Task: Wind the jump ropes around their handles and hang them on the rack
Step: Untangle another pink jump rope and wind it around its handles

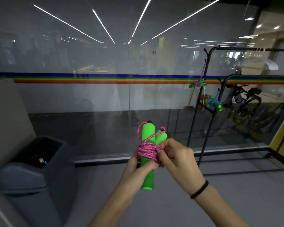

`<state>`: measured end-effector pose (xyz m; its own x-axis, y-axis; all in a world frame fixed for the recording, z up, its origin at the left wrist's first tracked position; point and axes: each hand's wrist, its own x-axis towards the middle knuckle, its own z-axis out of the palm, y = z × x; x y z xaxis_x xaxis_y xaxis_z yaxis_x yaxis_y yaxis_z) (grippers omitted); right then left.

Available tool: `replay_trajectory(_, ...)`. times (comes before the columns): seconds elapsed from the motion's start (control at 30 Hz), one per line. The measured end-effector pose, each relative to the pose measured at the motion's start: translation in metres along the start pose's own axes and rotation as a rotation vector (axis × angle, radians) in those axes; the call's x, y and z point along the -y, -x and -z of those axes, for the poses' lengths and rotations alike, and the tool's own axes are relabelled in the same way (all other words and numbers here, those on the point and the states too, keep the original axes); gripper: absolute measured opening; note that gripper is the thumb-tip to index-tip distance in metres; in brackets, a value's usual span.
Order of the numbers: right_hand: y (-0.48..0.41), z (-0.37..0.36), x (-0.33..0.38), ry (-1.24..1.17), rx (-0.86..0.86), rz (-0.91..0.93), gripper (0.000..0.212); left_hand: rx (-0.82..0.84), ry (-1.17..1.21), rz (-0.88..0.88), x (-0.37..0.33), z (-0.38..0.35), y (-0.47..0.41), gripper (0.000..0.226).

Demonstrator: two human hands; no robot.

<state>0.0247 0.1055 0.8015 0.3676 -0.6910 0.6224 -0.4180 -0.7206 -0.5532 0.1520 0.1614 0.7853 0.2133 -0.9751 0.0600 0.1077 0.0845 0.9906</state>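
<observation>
Two green foam handles [148, 133] stand side by side in front of me, bound by coils of pink-and-orange rope [148, 150]. My left hand [138, 167] grips the handles just below the coils. My right hand [177, 159] pinches the rope at the right side of the coils. A loose loop of rope rises to the handle tops. On the black rack [205, 102] to the right hang two wound ropes: a pink one with green handles [197, 84] high up and a blue one with green handles [214, 103] lower down.
A grey lidded bin [31, 164] stands at the left with small objects on its top. A glass wall with a rainbow stripe [105, 78] runs across ahead. White hangers [259, 62] hang on the rack's top bar. A bicycle [246, 102] stands behind the glass.
</observation>
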Motion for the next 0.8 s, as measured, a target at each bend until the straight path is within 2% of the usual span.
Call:
replay_trajectory(0.1,-0.001,-0.006,-0.004,0.044,-0.082,0.034,0.004,-0.059,0.038,-0.034,0.003,-0.015,0.0,0.029)
replay_trajectory(0.27,-0.008,-0.003,-0.013,0.081,-0.176,0.019,0.025,-0.096,0.073,-0.074,0.003,-0.04,-0.007,0.036)
replay_trajectory(0.4,-0.004,0.007,-0.026,0.044,-0.196,0.026,0.015,-0.075,0.035,-0.054,0.008,-0.049,-0.016,0.039)
replay_trajectory(0.47,-0.003,0.017,-0.035,-0.005,-0.169,0.033,0.014,-0.061,0.026,-0.067,0.011,-0.053,-0.022,0.046)
replay_trajectory(0.6,-0.01,0.041,-0.049,-0.155,-0.099,0.034,0.014,-0.044,0.017,-0.073,0.008,-0.062,-0.033,0.04)
replay_trajectory(0.7,-0.014,0.053,-0.054,-0.28,-0.122,-0.038,0.011,-0.018,0.034,-0.049,0.004,-0.072,-0.037,0.039)
replay_trajectory(0.8,-0.017,0.061,-0.06,-0.43,-0.126,-0.117,0.023,-0.013,0.077,-0.038,0.005,-0.083,-0.047,0.051)
